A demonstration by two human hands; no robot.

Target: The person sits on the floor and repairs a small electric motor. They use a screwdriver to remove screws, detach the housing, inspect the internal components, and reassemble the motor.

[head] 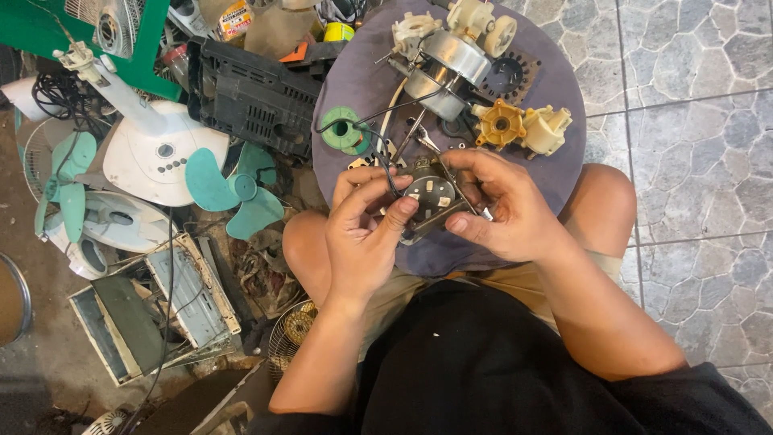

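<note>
Fan base (157,153): white, with an upright neck, lying among clutter at 9 o'clock of the view.
Fan blade (229,193): teal, three lobes, just beside the fan base at its 4 o'clock.
Metal casings (157,310): grey, open frames on the floor at 7 o'clock of the view.
Black housing (250,97): ribbed plastic, at 11 o'clock of the view, touching the cloth's left edge.
Left hand (362,229): closed around the left side of the small motor part, thumb pressed on its face, fingers curled behind.
Green spool (345,133): round, flat on the cloth, at 12 o'clock from the left hand.
Small motor part (431,201): dark, round, with pale contacts, held between both hands above the lap, black wires running up from it.
Cloth (555,173): purple-grey, round, spread over the knees, bearing the loose parts.
Motor (447,68): silver cylinder with cream fittings, at 12 o'clock from the held part.
Right hand (503,209): clamped on the right side of the same part, thumb below, fingers arched over the top.
Yellow gear piece (501,125): at 12 o'clock from the right hand, touching a cream fitting (547,129).
Tiled floor (692,121): grey stone pattern, filling 3 o'clock of the view.
</note>
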